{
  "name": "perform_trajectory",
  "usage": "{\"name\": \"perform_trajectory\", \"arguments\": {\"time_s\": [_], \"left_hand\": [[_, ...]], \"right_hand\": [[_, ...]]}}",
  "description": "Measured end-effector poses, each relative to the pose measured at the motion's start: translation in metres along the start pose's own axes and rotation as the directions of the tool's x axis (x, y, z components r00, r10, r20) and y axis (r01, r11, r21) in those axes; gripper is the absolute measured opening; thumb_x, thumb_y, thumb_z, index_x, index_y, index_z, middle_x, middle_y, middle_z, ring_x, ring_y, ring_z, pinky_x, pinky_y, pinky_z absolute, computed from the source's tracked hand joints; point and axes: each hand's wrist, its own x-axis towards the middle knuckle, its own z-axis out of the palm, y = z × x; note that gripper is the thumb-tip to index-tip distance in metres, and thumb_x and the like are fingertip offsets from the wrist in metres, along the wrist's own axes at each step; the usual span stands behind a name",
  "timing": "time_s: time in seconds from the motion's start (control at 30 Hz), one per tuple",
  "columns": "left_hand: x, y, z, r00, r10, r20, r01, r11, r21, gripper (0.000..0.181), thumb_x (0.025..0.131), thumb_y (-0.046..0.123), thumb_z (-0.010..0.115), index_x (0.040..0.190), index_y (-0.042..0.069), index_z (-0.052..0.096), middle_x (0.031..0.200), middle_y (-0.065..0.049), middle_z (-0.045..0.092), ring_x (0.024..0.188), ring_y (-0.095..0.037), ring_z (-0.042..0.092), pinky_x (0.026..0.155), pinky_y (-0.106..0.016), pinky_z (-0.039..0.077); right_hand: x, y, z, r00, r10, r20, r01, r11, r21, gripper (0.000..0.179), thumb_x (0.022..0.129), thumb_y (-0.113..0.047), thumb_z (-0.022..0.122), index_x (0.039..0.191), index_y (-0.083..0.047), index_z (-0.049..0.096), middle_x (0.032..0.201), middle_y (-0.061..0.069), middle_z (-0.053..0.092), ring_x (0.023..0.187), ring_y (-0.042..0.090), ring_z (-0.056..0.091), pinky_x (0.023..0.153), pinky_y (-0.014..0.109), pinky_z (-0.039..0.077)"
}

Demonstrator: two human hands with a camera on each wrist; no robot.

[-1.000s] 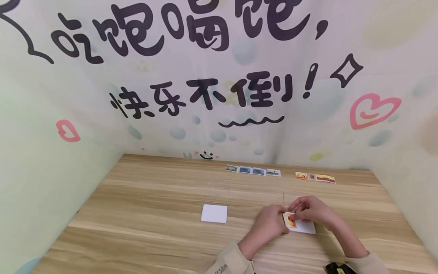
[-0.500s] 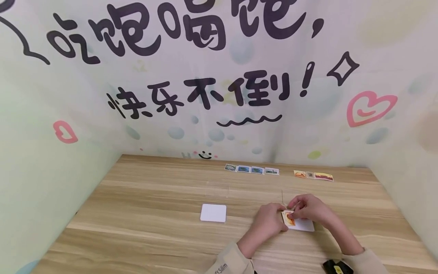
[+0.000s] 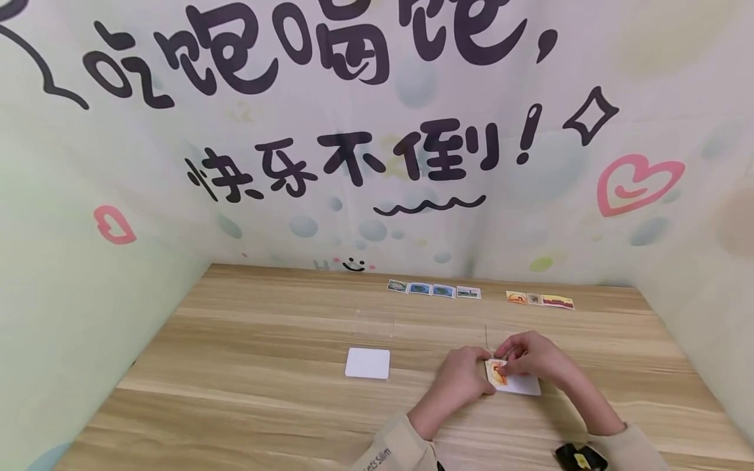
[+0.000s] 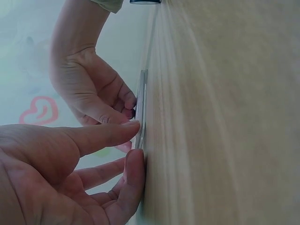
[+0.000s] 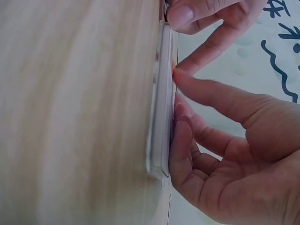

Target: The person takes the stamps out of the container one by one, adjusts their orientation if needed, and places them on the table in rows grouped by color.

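A white rounded card (image 3: 524,385) lies on the table with an orange stamp (image 3: 499,373) at its left end. My left hand (image 3: 461,378) grips the card's left end, thumb at the near corner and fingers at the far one. From the left wrist view, the left thumb (image 4: 126,127) and a finger meet at the card's edge (image 4: 142,93). My right hand (image 3: 535,358) reaches in from the right and holds the stamp against the card, its thumb on the stamp. The right wrist view shows the right hand's other fingers (image 5: 182,140) curled close to the card's face.
Another white card (image 3: 368,363) lies to the left, with a clear sheet (image 3: 375,323) behind it. Along the back edge are a row of blue-green stamps (image 3: 432,289) and several orange and red ones (image 3: 540,299). A black item (image 3: 580,456) sits by the right sleeve.
Both hands keep nearly the same place at the card. The right thumb shifts slightly on the orange stamp, and the head view tilts a little.
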Motion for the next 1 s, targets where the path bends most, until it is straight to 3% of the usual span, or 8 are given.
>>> {"name": "perform_trajectory", "arguments": {"time_s": [0.47,1.0], "left_hand": [[0.0005,0.0018,0.0006,0.999,-0.036,0.012,0.036,0.999,-0.012,0.047,0.074,0.011,0.096,0.118,0.014,0.079,0.118,0.004,0.076,0.114,-0.014,0.067,0.094,-0.028,0.052],[0.0008,0.0008,0.0014,0.999,-0.031,0.011,0.032,0.999,-0.021,0.048,0.074,0.011,0.095,0.119,0.014,0.079,0.119,0.003,0.076,0.115,-0.015,0.067,0.095,-0.029,0.052]], "right_hand": [[0.0016,0.0027,0.0034,0.999,-0.008,-0.034,0.006,0.998,-0.061,0.018,0.081,-0.003,0.087,0.094,0.001,0.074,0.07,-0.001,0.055,0.069,0.016,0.05,0.06,0.025,0.039],[-0.0016,0.0005,0.0003,0.999,-0.039,-0.025,0.037,0.996,-0.084,0.017,0.082,-0.003,0.086,0.095,0.001,0.074,0.07,0.001,0.056,0.068,0.017,0.05,0.059,0.025,0.04]]}}
